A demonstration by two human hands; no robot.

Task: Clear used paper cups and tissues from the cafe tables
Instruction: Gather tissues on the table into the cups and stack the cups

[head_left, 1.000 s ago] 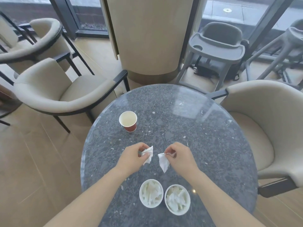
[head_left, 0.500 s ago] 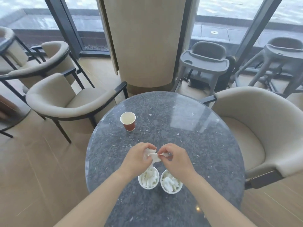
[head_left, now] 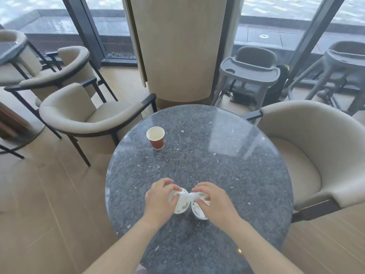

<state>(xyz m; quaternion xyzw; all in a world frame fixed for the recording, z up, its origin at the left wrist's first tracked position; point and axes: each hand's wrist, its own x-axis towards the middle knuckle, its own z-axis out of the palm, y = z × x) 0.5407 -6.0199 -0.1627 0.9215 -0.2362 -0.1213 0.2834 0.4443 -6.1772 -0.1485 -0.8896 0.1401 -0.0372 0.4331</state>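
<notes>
Head view: hands (head_left: 158, 200) pinch crumpled tissue (head_left: 186, 197); round cups (head_left: 199, 218) beneath.

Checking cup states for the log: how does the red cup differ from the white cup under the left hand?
The red cup looks empty; the white cup holds tissue. The red cup stands alone and untouched, farther out; the white cup sits near the person, with the left hand over it gripping the tissue. Both stand upright on the table.

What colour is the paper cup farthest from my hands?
The paper cup is dark red outside, cream inside; head view.
</notes>
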